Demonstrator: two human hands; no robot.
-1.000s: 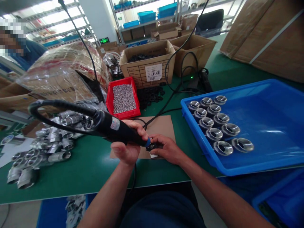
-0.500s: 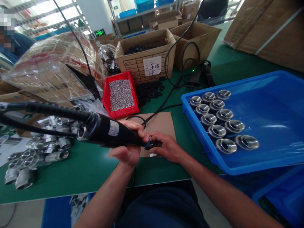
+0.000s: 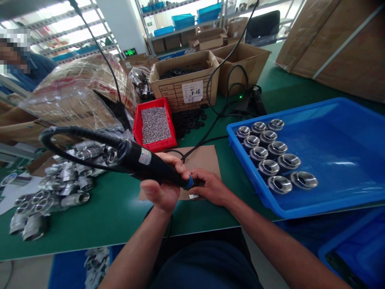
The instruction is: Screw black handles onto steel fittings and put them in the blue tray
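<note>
Beyond the black tool (image 3: 153,166) — a red bin (image 3: 162,144) holds metal pieces (image 3: 155,125).

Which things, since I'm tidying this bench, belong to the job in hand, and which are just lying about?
Likely the job:
black tool, in left hand, pointing at right hand
cardboard sheet beneath

Likely just lying about:
strapped carton
wrapped carton
white paper

The tray (image 3: 345,160) holds eleven fittings (image 3: 289,161), the left hand (image 3: 165,194) one tool (image 3: 150,164).

Tool (image 3: 147,162) between fitting pile (image 3: 68,173) and tray (image 3: 333,150)
</note>
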